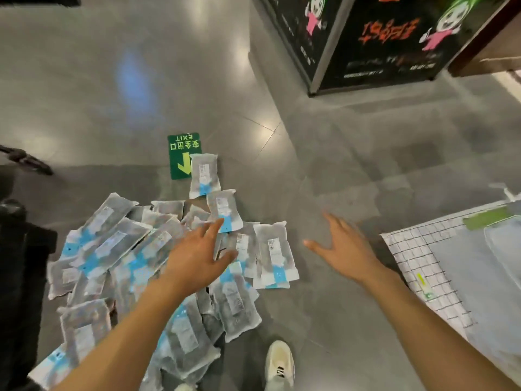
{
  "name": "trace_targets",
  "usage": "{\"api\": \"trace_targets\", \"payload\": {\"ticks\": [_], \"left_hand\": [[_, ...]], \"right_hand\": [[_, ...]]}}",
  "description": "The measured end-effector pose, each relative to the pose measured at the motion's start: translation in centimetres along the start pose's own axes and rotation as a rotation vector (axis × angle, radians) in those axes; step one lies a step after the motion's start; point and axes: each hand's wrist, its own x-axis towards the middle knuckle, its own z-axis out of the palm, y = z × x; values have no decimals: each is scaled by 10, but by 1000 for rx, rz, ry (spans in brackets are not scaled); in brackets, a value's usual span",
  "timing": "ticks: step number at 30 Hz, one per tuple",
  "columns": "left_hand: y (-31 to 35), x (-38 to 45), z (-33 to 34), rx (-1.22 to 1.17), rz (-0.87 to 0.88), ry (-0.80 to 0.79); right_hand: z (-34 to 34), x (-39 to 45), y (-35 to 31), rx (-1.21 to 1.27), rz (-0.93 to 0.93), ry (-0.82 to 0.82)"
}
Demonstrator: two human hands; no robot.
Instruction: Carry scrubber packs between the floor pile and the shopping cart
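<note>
**Both hands being stretched out over a heap of sealed packets on a tiled floor**

A loose heap of grey packets (158, 266), each banded in pale blue and carrying a white label, is being reached for on the grey floor (324, 170). The left hand (201, 256) is being held flat above the heap's right part, its fingers straight and spread, with nothing gripped; whether the fingertips are touching the packet (225, 210) just ahead of them cannot be told. That packet is lying directly beyond the fingers, its long axis running away from the person and roughly in line with the hand. The right hand (342, 249) is being held open and empty over bare floor, fingers splayed, apart from the heap; the nearest packet (275, 252) is lying to its left, also lengthwise away. The left hand is thus the nearer one to the pile.

The packets are overlapping too much for an exact count; well over a dozen are being shown, with a lone one (204, 174) lying farthest out, partly over a single green exit sign (180, 156) stuck to the floor. One checked sheet (417, 266) is being seen at the right, one printed black cabinet (375, 40) beyond, and one pale shoe (279, 362) below.
</note>
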Motion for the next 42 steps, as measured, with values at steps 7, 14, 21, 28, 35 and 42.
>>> {"api": "trace_targets", "payload": {"ticks": [7, 14, 21, 28, 35, 42], "left_hand": [[-90, 148, 235, -4, 30, 13], [-149, 241, 383, 10, 49, 23], [-158, 253, 401, 13, 94, 43], [-167, 252, 403, -123, 60, 56], [-167, 262, 408, -162, 67, 64], [-169, 264, 422, -210, 59, 43]], "right_hand": [[243, 158, 74, 34, 22, 24], [397, 268, 138, 51, -24, 82], [409, 277, 160, 34, 24, 115], [428, 294, 165, 569, 236, 110], [438, 311, 177, 1023, 280, -195], [437, 311, 173, 1059, 234, -368]]}}
